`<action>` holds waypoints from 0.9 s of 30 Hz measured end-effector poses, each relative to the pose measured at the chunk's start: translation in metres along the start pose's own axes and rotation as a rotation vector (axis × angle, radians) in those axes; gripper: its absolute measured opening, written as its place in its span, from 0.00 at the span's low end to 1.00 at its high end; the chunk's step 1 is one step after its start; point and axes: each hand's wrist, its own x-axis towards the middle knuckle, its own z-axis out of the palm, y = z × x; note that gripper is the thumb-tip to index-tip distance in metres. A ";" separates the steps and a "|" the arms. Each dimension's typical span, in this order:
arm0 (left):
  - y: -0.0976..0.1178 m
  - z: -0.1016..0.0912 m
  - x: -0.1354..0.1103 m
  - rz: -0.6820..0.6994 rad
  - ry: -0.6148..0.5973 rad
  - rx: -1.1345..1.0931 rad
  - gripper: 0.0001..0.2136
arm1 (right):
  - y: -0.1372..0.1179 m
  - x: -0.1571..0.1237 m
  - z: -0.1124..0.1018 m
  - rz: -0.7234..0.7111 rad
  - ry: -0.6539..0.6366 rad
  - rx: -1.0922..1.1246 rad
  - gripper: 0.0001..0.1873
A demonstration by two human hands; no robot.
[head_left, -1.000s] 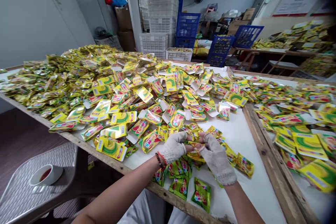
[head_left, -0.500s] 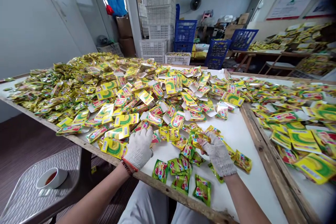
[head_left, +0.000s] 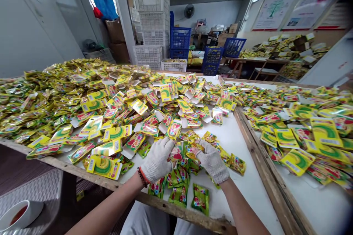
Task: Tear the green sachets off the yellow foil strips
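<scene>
Your left hand (head_left: 158,159) grips a carton (head_left: 177,152), your right hand (head_left: 213,159) a yellow packet (head_left: 191,151); both seem light, the first crushable, the second slippery, so pinch edges gently.

Lettering on green packets (head_left: 200,198), yellow boxes (head_left: 104,167), wall posters (head_left: 274,9) too small or blurred to read.

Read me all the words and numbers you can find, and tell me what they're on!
No word or number is clear enough to quote.
Yellow boxes: colourful letters and barcodes, too small and blurred.
Green packets: colourful letters, too blurred.
Yellow packet in the right hand: its print is too small and partly covered.
Wall posters: lines of writing, too small.
</scene>
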 end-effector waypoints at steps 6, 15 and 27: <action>0.010 -0.001 0.017 0.189 -0.129 -0.016 0.28 | 0.000 0.001 -0.008 -0.152 -0.099 -0.223 0.12; 0.021 0.028 0.030 0.045 -0.028 -0.066 0.29 | 0.007 0.006 -0.007 -0.094 0.105 -0.204 0.10; 0.017 0.027 0.033 0.025 -0.030 -0.021 0.29 | -0.009 -0.001 -0.003 0.134 -0.181 0.073 0.16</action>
